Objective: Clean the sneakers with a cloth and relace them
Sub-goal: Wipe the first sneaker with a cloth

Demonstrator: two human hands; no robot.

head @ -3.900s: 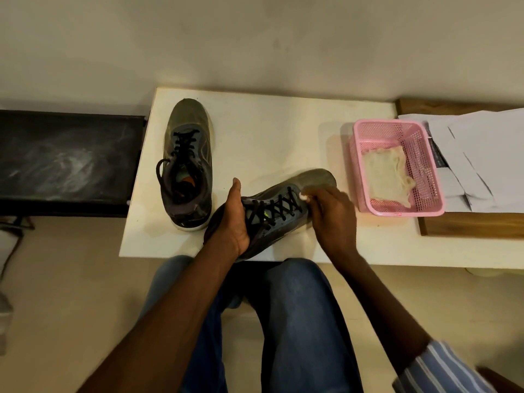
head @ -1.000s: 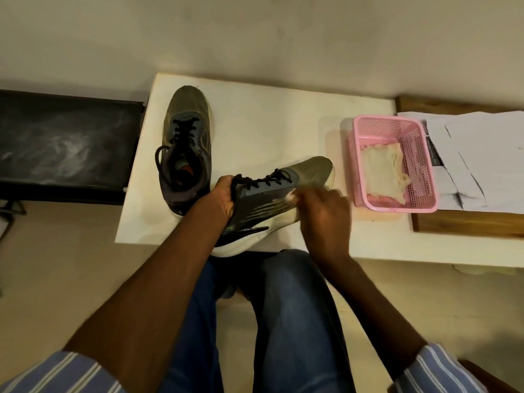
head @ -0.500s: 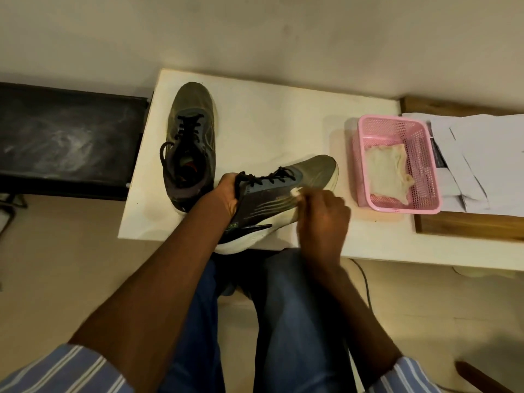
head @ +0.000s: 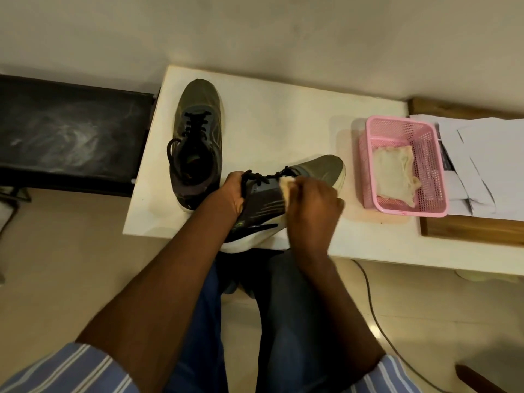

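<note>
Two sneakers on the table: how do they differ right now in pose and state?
The far sneaker stands flat on its sole on the table, toe to the wall; the near sneaker is tipped on its side, white sole toward the person. The far one is untouched; the near one is gripped by the left hand while the right hand presses a cloth to it. Both are grey-olive with black laces in.

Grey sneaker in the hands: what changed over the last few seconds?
The grey sneaker was rolled from laces-up onto its side, white sole toward the person. The left hand holds its collar; the right hand rubs a small cloth on its side. Other sneaker and pink basket unmoved.
</note>
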